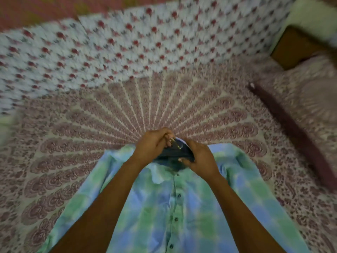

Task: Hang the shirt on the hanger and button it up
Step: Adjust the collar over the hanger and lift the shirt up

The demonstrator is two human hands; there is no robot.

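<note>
Both curl: your left grip (153,143) and right grip (198,158) clutch the shirt's (164,207) dark collar (173,154); a blurred metal bit (176,144) shows between.

Bedsheet (182,106): white, with maroon feather-like rays fanning outward; fills the middle of the view.
Printed cloth (127,42): pale, with rows of red flowers; 10 to 1 o'clock, meeting the sheet's far edge; blurred.
Pillow (313,99): similar maroon print; 3 o'clock.
Dark maroon band (291,128): runs diagonally just beside the pillow, on its centre-facing side.
Brown panel (293,46): 2 o'clock; kind unclear.
</note>
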